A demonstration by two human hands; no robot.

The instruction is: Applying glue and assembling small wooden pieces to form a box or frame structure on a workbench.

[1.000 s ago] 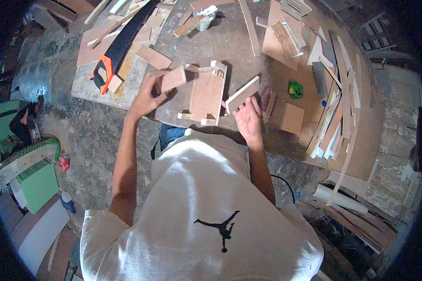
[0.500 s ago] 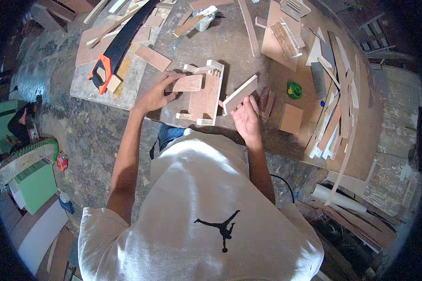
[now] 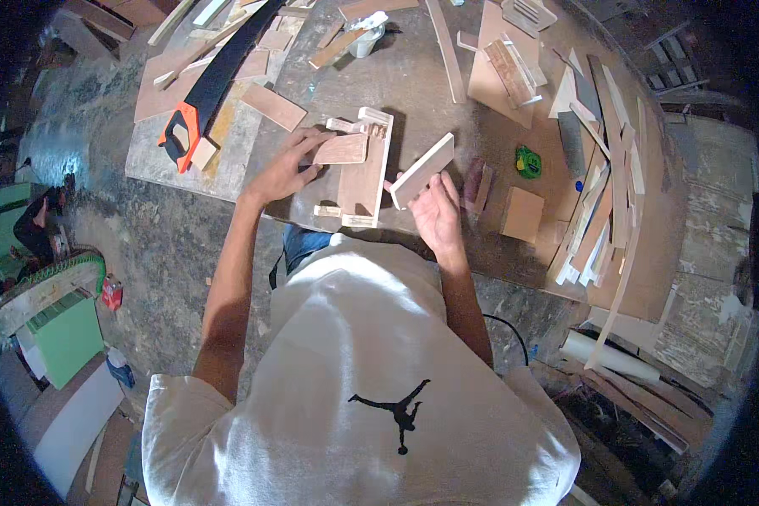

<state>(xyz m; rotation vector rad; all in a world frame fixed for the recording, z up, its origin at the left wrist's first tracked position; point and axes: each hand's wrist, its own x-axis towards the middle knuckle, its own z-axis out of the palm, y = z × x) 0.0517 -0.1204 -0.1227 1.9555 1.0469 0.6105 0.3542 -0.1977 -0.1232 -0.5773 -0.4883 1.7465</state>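
A small wooden frame (image 3: 364,187) with light edge strips lies on the workbench in front of me. My left hand (image 3: 288,167) grips the left end of a small wooden board (image 3: 342,149), whose other end overlaps the frame's upper part. To the right of the frame, my right hand (image 3: 435,211) holds a second wooden board (image 3: 424,171) tilted, its pale edge facing up. The fingers of that hand wrap its lower right side, and part of them is hidden behind the board.
An orange-handled handsaw (image 3: 187,135) lies at the left beside a loose board (image 3: 274,107). A white cup (image 3: 364,44) stands at the back. On the right are a green tape measure (image 3: 528,161), a square board (image 3: 524,213) and a heap of wood strips (image 3: 603,185).
The board in my right hand has shifted slightly left and turned so more of its pale edge shows. The frame has moved a little left; the left-hand board has edged slightly right.
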